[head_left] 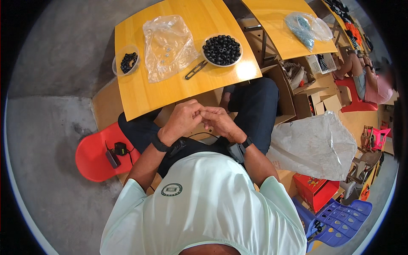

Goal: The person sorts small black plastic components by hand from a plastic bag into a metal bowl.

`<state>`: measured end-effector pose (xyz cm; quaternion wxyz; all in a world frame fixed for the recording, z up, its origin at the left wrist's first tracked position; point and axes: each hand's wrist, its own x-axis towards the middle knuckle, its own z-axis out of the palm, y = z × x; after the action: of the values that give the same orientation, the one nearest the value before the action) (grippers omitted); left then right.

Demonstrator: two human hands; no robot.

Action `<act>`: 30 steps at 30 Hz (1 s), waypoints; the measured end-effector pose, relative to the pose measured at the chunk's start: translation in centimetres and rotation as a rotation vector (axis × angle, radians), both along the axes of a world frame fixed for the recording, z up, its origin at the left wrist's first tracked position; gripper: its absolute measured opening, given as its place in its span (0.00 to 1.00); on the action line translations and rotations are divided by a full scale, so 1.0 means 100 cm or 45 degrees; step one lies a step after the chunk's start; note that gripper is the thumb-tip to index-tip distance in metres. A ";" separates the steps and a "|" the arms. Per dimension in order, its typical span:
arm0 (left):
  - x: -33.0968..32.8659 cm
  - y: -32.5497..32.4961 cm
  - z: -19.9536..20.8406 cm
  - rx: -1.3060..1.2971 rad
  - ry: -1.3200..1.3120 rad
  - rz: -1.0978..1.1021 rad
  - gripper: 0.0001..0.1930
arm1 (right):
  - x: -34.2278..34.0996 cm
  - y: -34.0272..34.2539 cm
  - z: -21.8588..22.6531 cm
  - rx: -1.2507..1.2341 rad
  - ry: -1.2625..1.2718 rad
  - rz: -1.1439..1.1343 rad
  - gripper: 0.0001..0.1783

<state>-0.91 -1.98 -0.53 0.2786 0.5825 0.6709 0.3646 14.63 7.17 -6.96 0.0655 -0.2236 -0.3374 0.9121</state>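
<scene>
My left hand (182, 119) and my right hand (222, 122) meet over my lap, just off the near edge of the yellow table (204, 87). Fingers and thumbs of both are pinched together; whatever they hold is too small or hidden to make out. Beyond them on the table stands a round white bowl (205, 57) full of black ring-like beads (222, 49). Beside it lie black thread snips (196, 70). A clear plastic bag (159, 38) spreads flat to the left, with a few tiny pale bits (167, 54) on it.
At the table's left edge sits a clear tub (123, 69) with more black beads. A red stool (91, 157) stands at left, cables and a small black device on it. To the right are cardboard boxes (278, 89), a whitish sack (314, 144) and a seated person (374, 87).
</scene>
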 end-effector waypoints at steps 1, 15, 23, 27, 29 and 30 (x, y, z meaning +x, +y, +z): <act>0.000 0.000 -0.001 -0.007 -0.019 0.004 0.04 | 0.000 0.000 -0.001 -0.009 -0.001 -0.007 0.14; 0.005 -0.001 0.018 0.064 0.021 0.142 0.16 | 0.005 0.007 0.006 -0.212 0.268 -0.079 0.19; 0.011 0.003 -0.002 0.044 -0.092 0.122 0.19 | 0.004 0.001 0.010 -0.058 0.303 -0.076 0.18; 0.012 0.005 -0.009 0.036 -0.153 0.146 0.18 | 0.002 -0.002 0.010 -0.035 0.277 -0.115 0.16; 0.013 0.006 -0.008 0.015 -0.155 0.137 0.18 | 0.002 -0.002 0.010 -0.018 0.279 -0.117 0.15; 0.013 0.007 -0.008 0.035 -0.189 0.147 0.17 | 0.002 -0.001 0.008 -0.019 0.277 -0.119 0.15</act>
<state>0.42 -1.30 -1.37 0.2980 0.5181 0.6759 0.4313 14.83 7.03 -6.14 0.1424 -0.1394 -0.3106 0.9294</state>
